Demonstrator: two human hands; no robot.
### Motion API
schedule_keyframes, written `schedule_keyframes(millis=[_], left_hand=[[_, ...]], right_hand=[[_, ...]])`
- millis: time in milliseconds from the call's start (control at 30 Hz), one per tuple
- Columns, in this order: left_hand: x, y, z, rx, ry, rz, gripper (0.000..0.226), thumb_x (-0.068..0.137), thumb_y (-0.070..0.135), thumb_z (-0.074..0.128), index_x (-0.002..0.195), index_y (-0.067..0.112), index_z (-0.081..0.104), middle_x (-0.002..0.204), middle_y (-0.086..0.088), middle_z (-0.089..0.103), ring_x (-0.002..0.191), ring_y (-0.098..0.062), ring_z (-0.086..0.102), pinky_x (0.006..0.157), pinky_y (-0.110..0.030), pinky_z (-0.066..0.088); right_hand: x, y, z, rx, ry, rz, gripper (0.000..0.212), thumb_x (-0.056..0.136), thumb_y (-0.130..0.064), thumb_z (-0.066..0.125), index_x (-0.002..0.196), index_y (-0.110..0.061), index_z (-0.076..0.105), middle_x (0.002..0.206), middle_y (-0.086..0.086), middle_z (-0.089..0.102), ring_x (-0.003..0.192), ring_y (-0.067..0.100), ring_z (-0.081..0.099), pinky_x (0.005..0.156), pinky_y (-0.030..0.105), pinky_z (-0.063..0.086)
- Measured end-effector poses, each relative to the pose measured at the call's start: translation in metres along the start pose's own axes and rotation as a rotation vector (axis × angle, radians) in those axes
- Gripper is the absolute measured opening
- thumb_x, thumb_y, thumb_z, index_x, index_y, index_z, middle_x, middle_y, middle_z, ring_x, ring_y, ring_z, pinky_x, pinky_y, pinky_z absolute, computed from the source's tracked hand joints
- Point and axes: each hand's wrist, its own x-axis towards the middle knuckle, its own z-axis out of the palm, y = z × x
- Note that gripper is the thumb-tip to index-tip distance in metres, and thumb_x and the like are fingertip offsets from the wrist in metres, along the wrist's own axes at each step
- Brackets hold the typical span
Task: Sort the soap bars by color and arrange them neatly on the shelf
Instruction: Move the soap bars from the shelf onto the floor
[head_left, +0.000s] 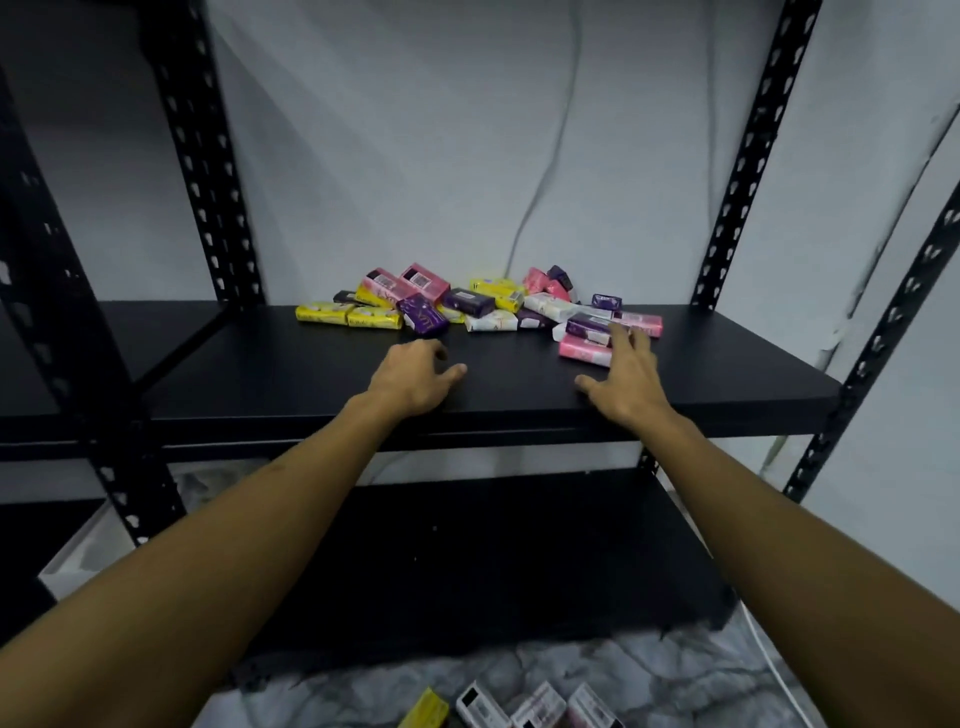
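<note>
Right hand (631, 384): fingers straight and spread, holding nothing; fingertips reach over the near edge of the pink bar (584, 351), touching or just above it, cannot tell which.
Left hand (415, 376): fingers loosely curled, thumb out, holding nothing; just short of the purple bar (423, 318), apart from it.
Step in hand: judged to be the first picks from an unsorted pile.
Method: take one bar per hand by its long sides; choose outliers first so the heap does not slide; lay each colour in its own row on bare board, labels one way.
Pile (478, 301): pink, purple, yellow and white bars mixed, some overlapping, at the back middle of the shelf (727, 374).
Yellow bars (348, 315): two end to end at the pile's left edge, already near a row.
Free space: bare board to left, right and front of the pile.
Below: more bars (519, 709) on a pale sheet under the rack.
Risk: stacked bars at the rear may topple when neighbours are drawn out.
</note>
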Motion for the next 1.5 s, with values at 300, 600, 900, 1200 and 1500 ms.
schedule_keyframes(millis=[300,600,900,1200,1500], left_hand=[[0.075,-0.023,0.015,0.017,0.083,-0.145,0.086,0.088,0.065,0.058,0.156,0.041,0.012,0.155,-0.021,0.025,0.143,-0.042,0.025,0.109,-0.055,0.035],[0.080,-0.017,0.017,0.157,0.183,-0.108,0.033,0.101,0.042,0.051,0.131,0.031,0.058,0.125,-0.013,0.060,0.121,-0.034,0.050,0.085,-0.046,0.047],[0.006,-0.031,0.007,0.159,0.121,0.054,0.044,0.102,0.048,0.045,0.145,0.039,0.046,0.134,-0.007,0.061,0.120,-0.033,0.053,0.098,-0.046,0.041],[-0.024,-0.055,-0.019,-0.081,0.025,0.146,0.049,0.096,0.056,0.053,0.141,0.036,0.053,0.139,0.000,0.059,0.123,-0.021,0.057,0.104,-0.037,0.046],[0.062,-0.089,-0.040,-0.170,0.207,0.113,0.039,0.096,0.045,0.060,0.129,0.024,0.063,0.131,-0.001,0.065,0.123,-0.020,0.057,0.105,-0.035,0.043]], right_hand=[[0.074,0.031,0.022,0.067,0.039,0.058,0.081,0.088,-0.045,0.070,0.155,-0.023,0.029,0.162,0.009,0.022,0.146,0.036,0.023,0.119,0.055,0.024],[0.061,0.026,0.031,0.084,0.193,-0.170,0.037,0.089,-0.027,0.073,0.124,-0.017,0.068,0.120,0.005,0.052,0.110,0.031,0.053,0.101,0.050,0.047],[0.020,0.001,0.035,-0.070,-0.045,-0.361,0.040,0.090,-0.043,0.068,0.126,-0.026,0.066,0.120,-0.001,0.056,0.118,0.019,0.047,0.106,0.045,0.037],[0.019,-0.060,0.053,0.083,-0.199,-0.362,0.024,0.093,-0.048,0.062,0.084,-0.028,0.071,0.090,0.000,0.058,0.090,0.018,0.055,0.088,0.043,0.046],[0.098,-0.085,0.086,0.303,-0.111,-0.234,0.032,0.090,-0.032,0.070,0.119,-0.017,0.065,0.117,-0.002,0.064,0.110,0.015,0.057,0.092,0.027,0.040]])
